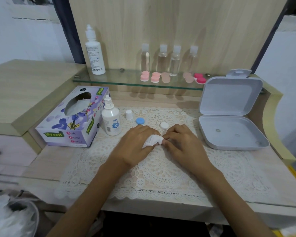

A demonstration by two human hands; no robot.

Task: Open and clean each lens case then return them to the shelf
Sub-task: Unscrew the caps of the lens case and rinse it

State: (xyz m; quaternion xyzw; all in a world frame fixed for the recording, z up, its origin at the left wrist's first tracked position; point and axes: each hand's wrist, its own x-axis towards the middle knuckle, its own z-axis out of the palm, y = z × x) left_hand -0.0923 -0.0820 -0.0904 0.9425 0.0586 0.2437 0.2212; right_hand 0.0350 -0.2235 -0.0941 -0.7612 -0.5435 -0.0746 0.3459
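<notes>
My left hand [135, 142] is closed on a crumpled white tissue [153, 140] over the lace mat [161, 168]. My right hand [181, 141] meets it fingertip to fingertip, pinching something small that the tissue and fingers hide. A blue lens case cap [140, 120] and a white cap [164, 125] lie loose on the mat just behind my hands. On the glass shelf [120, 81] stand several pink lens cases [155, 77] and a darker pink one [200, 78].
A tissue box [72, 120] sits at left, with an uncapped solution bottle [111, 119] and its white cap [129, 114] beside it. An open grey plastic box [229, 117] stands at right. A tall white bottle [94, 52] and several clear bottles [162, 57] line the shelf.
</notes>
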